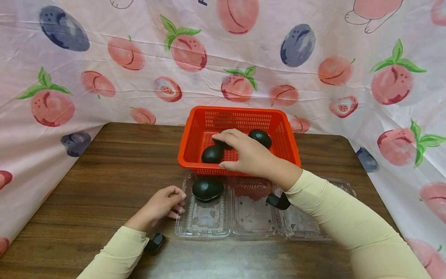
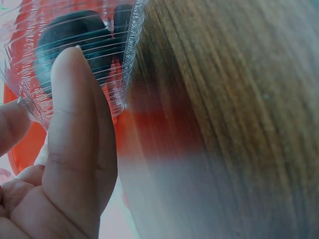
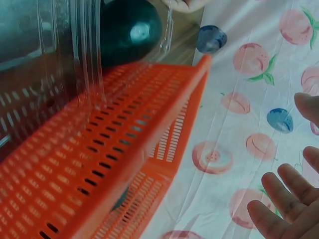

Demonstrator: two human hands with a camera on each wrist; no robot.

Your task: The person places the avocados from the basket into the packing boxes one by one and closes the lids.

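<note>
My right hand (image 1: pixel 245 153) hovers over the red plastic basket (image 1: pixel 292 149), fingers spread and curved with nothing between them; the right wrist view shows those fingers (image 3: pixel 281 209) apart. Below it lie dark green avocados: one (image 1: pixel 212 154) at the front, one (image 1: pixel 260 138) at the right, another partly hidden behind the fingers. My left hand (image 1: pixel 163 203) pinches the left edge of a clear plastic container (image 1: pixel 203 228). At the back of this container rests a single avocado (image 1: pixel 207 189), also seen through the ribbed plastic as a dark avocado (image 2: pixel 75 45) in the left wrist view.
Right of that container stand a second clear container (image 1: pixel 256 221) and a third (image 1: pixel 304 224), partly covered by my right forearm. All three line up before the basket on the brown wooden table (image 1: pixel 115 174). A fruit-print cloth (image 1: pixel 139 85) hangs behind and at both sides.
</note>
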